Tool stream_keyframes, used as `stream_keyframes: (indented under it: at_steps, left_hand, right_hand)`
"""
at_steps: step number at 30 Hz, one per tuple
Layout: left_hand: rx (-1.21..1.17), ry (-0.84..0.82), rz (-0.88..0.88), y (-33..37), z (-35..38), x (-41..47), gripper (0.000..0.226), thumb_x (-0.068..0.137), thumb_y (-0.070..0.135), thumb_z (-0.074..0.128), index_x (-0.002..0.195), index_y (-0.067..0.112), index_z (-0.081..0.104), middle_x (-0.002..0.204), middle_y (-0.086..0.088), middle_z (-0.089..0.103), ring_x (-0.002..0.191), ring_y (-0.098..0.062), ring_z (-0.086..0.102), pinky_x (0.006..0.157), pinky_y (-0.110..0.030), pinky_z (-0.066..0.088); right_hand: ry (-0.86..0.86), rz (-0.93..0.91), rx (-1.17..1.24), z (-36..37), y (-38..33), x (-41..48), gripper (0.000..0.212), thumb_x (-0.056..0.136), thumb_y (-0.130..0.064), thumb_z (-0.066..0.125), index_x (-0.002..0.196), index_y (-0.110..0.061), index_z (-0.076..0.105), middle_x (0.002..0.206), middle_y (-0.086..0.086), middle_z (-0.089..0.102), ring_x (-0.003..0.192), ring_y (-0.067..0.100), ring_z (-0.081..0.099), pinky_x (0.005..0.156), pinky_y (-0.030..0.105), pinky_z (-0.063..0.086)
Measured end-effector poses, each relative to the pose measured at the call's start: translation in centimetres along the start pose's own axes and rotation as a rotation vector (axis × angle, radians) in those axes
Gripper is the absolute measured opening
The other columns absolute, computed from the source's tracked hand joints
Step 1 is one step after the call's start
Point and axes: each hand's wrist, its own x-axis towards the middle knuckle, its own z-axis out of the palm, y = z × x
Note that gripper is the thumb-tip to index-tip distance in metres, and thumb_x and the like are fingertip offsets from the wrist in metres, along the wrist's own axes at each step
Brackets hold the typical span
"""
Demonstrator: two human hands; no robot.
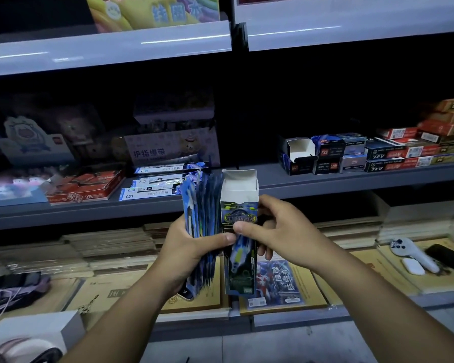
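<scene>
My left hand [192, 244] grips a thick upright bundle of blue foil card packs [201, 205], thumb across their front. Beside it on the right stands a tall dark card box [240, 213] with its white top flaps open. My right hand [275, 231] holds this box from the right, thumb on its front face, fingers curled behind it. A single blue pack [239, 255] lies against the box's lower front, between the two thumbs. Both hands are held in front of the shop shelves.
A grey middle shelf [325, 179] carries small dark and red boxes [393, 150] at the right, pencil boxes [87, 188] and card packs [157, 179] at the left. Below lie stacks of brown notebooks [110, 247], a white handheld item [414, 255] and a white box [34, 334].
</scene>
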Motion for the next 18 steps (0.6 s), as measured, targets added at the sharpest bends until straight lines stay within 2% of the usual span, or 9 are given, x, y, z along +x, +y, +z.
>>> stream_keyframes:
  at_steps: [2, 3, 4, 6, 8, 10, 13, 15, 18]
  left_hand:
    - [0.074, 0.001, 0.025, 0.2, 0.2, -0.1, 0.041, 0.072, -0.003, 0.085, 0.108, 0.008, 0.069, 0.098, -0.007, 0.081, 0.089, -0.023, 0.079, 0.073, -0.026, 0.061]
    - [0.119, 0.004, 0.039, 0.1, 0.3, 0.0, 0.040, 0.073, -0.002, 0.086, 0.108, 0.010, 0.069, 0.097, -0.005, 0.081, 0.089, -0.021, 0.078, 0.074, -0.025, 0.060]
    - [0.154, 0.009, 0.048, 0.1, 0.4, 0.0, 0.040, 0.074, 0.000, 0.087, 0.108, 0.011, 0.069, 0.096, -0.003, 0.081, 0.089, -0.020, 0.078, 0.074, -0.024, 0.060]
    - [0.200, 0.034, 0.062, 0.0, 0.5, 0.0, 0.039, 0.075, 0.003, 0.089, 0.106, 0.013, 0.068, 0.095, 0.001, 0.081, 0.087, -0.017, 0.078, 0.074, -0.023, 0.060]
    - [0.255, 0.053, 0.079, -0.2, 0.5, 0.2, 0.039, 0.074, 0.006, 0.090, 0.106, 0.016, 0.069, 0.095, 0.004, 0.080, 0.088, -0.014, 0.077, 0.078, -0.026, 0.061]
    - [0.330, 0.054, 0.088, -0.5, 0.5, 0.3, 0.044, 0.074, 0.010, 0.091, 0.110, 0.020, 0.069, 0.098, 0.007, 0.080, 0.091, -0.012, 0.077, 0.083, -0.031, 0.061]
    - [0.462, 0.056, 0.114, -1.0, 0.4, 0.4, 0.053, 0.072, 0.019, 0.094, 0.116, 0.029, 0.066, 0.102, 0.018, 0.077, 0.093, 0.000, 0.073, 0.081, -0.020, 0.056]
    - [0.526, 0.050, 0.128, -1.2, 0.4, 0.4, 0.057, 0.072, 0.024, 0.094, 0.120, 0.034, 0.065, 0.105, 0.021, 0.076, 0.095, 0.004, 0.071, 0.081, -0.018, 0.055]
    - [0.586, 0.042, 0.134, -1.4, 0.7, 0.3, 0.057, 0.071, 0.027, 0.094, 0.119, 0.036, 0.064, 0.104, 0.021, 0.075, 0.093, 0.004, 0.070, 0.079, -0.018, 0.056]
  right_hand:
    - [0.070, -0.015, -0.075, 0.1, -0.1, -0.1, 0.053, 0.089, -0.050, 0.072, 0.133, -0.035, 0.047, 0.083, -0.022, 0.069, 0.063, 0.003, 0.066, 0.057, 0.017, 0.048]
    - [0.112, -0.024, -0.110, 0.1, -0.1, -0.1, 0.056, 0.090, -0.053, 0.068, 0.136, -0.039, 0.041, 0.078, -0.024, 0.064, 0.064, 0.000, 0.064, 0.059, 0.015, 0.045]
    - [0.157, -0.043, -0.152, 0.1, -0.1, -0.1, 0.062, 0.091, -0.058, 0.064, 0.143, -0.041, 0.035, 0.083, -0.023, 0.063, 0.065, 0.003, 0.064, 0.063, 0.018, 0.044]
    - [0.249, -0.109, -0.246, 0.0, -0.1, -0.1, 0.067, 0.093, -0.061, 0.056, 0.151, -0.043, 0.028, 0.115, -0.015, 0.059, 0.065, 0.009, 0.062, 0.067, 0.026, 0.045]
    - [0.328, -0.178, -0.286, 0.1, -0.2, -0.1, 0.061, 0.095, -0.058, 0.054, 0.150, -0.043, 0.034, 0.128, -0.017, 0.048, 0.066, 0.012, 0.059, 0.066, 0.026, 0.047]
    - [0.401, -0.233, -0.256, 0.4, -0.5, -0.1, 0.046, 0.095, -0.054, 0.056, 0.140, -0.040, 0.051, 0.121, -0.018, 0.048, 0.067, 0.013, 0.056, 0.065, 0.022, 0.043]
    - [0.469, -0.285, -0.144, 0.5, -1.0, 0.0, 0.019, 0.097, -0.043, 0.061, 0.109, -0.031, 0.070, 0.108, -0.015, 0.055, 0.069, 0.006, 0.053, 0.065, 0.014, 0.037]
    - [0.488, -0.290, -0.109, 0.5, -1.3, 0.1, 0.013, 0.098, -0.036, 0.064, 0.096, -0.026, 0.072, 0.099, -0.012, 0.057, 0.067, 0.007, 0.051, 0.062, 0.013, 0.035]
    - [0.469, -0.268, -0.056, 0.6, -1.4, 0.1, 0.015, 0.095, -0.032, 0.069, 0.083, -0.023, 0.069, 0.091, -0.010, 0.057, 0.060, 0.014, 0.047, 0.059, 0.016, 0.037]
